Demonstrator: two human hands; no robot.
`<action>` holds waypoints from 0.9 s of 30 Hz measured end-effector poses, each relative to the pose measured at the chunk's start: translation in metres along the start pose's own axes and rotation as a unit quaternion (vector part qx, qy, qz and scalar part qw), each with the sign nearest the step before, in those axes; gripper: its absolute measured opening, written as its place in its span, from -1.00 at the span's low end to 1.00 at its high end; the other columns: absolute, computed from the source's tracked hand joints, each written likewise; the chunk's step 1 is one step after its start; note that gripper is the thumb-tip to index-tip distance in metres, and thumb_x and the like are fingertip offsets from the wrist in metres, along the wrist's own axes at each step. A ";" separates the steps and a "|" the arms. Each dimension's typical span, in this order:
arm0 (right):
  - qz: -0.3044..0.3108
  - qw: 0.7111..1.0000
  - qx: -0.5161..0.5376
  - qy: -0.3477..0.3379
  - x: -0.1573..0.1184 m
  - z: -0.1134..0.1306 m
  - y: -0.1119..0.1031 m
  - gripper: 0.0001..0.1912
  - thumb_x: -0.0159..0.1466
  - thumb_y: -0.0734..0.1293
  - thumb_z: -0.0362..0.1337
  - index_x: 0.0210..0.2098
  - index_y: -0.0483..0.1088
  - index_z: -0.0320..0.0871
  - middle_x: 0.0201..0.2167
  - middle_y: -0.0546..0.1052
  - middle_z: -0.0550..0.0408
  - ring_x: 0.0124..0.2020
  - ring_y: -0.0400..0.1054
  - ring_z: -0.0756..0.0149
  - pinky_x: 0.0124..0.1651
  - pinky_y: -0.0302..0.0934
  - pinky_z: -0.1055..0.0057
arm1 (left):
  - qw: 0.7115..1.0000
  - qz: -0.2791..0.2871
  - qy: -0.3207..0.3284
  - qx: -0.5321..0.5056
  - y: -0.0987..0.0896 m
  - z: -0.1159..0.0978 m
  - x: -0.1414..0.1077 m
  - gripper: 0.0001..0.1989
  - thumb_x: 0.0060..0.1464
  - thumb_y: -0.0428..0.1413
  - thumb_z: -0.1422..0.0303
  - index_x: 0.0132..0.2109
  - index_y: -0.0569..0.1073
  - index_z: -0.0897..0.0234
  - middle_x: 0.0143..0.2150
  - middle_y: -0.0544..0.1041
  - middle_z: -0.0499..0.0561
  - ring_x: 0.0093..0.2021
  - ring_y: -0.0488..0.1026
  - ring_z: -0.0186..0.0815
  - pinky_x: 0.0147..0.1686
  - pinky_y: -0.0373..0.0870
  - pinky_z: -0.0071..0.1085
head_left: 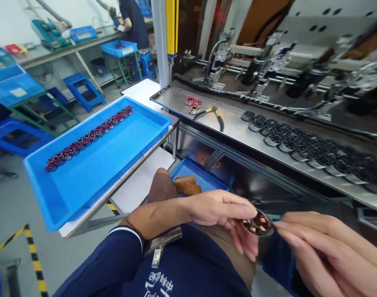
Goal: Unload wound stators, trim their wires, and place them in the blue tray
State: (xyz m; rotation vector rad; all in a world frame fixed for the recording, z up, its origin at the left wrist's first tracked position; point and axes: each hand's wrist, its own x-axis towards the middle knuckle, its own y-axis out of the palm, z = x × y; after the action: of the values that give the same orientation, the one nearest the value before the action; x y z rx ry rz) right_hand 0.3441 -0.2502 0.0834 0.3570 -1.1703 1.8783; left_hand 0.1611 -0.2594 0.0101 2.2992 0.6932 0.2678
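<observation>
My left hand (219,210) grips a round motor stator (259,224) with a dark rim and copper windings, held tilted above my lap. The thumb and fingers of my right hand (327,243) are pinched together at its right edge; what lies between the fingertips is too small to make out. On the metal bench ahead are a pair of pliers (213,116) with green-and-black handles and a few wound stators (194,102) with red parts. Farther right, many black stators (300,142) stand in rows along the bench.
A blue tray (114,161) at the left holds a long row of red-and-black wound stators (92,136). Behind the bench (238,128) stands a machine (269,62) with several heads. Below it, a blue bin (207,175) contains brown pieces. A co-worker (135,24) is at the back.
</observation>
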 end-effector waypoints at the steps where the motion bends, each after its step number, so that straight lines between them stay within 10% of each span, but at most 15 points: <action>1: 0.000 1.000 0.012 0.001 0.005 0.000 0.004 -0.87 0.32 0.40 -0.16 -0.26 0.57 -0.05 -0.40 0.61 0.02 -0.40 0.53 0.24 -0.40 0.45 0.39 | 0.999 -0.026 0.042 -0.008 0.002 0.001 -0.002 -0.38 -0.16 0.33 -0.15 -0.17 0.51 0.29 -0.37 0.61 0.05 -0.33 0.63 -0.13 -0.27 0.56 -0.19; 8: -0.031 0.999 0.030 0.017 0.025 0.011 0.012 -0.94 0.29 0.43 -0.24 -0.31 0.58 -0.04 -0.42 0.61 0.05 -0.42 0.52 0.25 -0.39 0.45 0.39 | 0.938 -0.187 0.287 -0.045 0.009 -0.004 -0.010 -0.48 -0.24 0.48 0.11 -0.17 0.50 0.23 -0.01 0.60 0.14 0.13 0.53 -0.05 0.14 0.40 -0.12; 15: -0.038 0.999 0.005 -0.004 0.018 0.012 0.004 -0.81 0.30 0.34 -0.50 -0.33 0.51 -0.10 -0.49 0.56 0.09 -0.48 0.47 0.36 -0.46 0.37 0.48 | 0.999 0.018 -0.031 -0.013 0.000 -0.007 -0.008 -0.21 0.02 0.00 -0.35 -0.29 0.56 0.40 -0.44 0.61 0.18 -0.34 0.62 -0.08 -0.33 0.51 -0.27; 23: -0.120 0.991 -0.033 0.041 0.013 0.007 0.007 -0.82 0.32 0.35 -0.46 -0.42 0.47 -0.20 -0.51 0.52 0.09 -0.50 0.40 0.44 -0.45 0.32 0.50 | 0.937 -0.222 0.264 0.054 0.018 -0.008 -0.018 -0.60 -0.09 0.42 0.31 -0.09 0.50 0.12 -0.14 0.62 -0.03 -0.15 0.61 -0.27 -0.19 0.54 -0.41; 27: -0.122 0.992 0.021 0.009 0.015 0.003 0.010 -0.81 0.35 0.34 -0.42 -0.41 0.47 -0.18 -0.51 0.53 0.11 -0.48 0.40 0.45 -0.42 0.34 0.51 | 0.924 -0.259 0.277 0.046 0.009 -0.012 -0.009 -0.58 -0.01 0.30 -0.04 -0.15 0.50 0.13 -0.14 0.62 0.01 0.00 0.58 -0.15 -0.05 0.54 -0.26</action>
State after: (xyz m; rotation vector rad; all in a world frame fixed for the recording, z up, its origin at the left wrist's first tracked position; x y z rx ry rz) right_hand 0.3267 -0.2470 0.0884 0.4824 -1.0264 1.6911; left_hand 0.1527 -0.2624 0.0250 2.0279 1.5916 0.6521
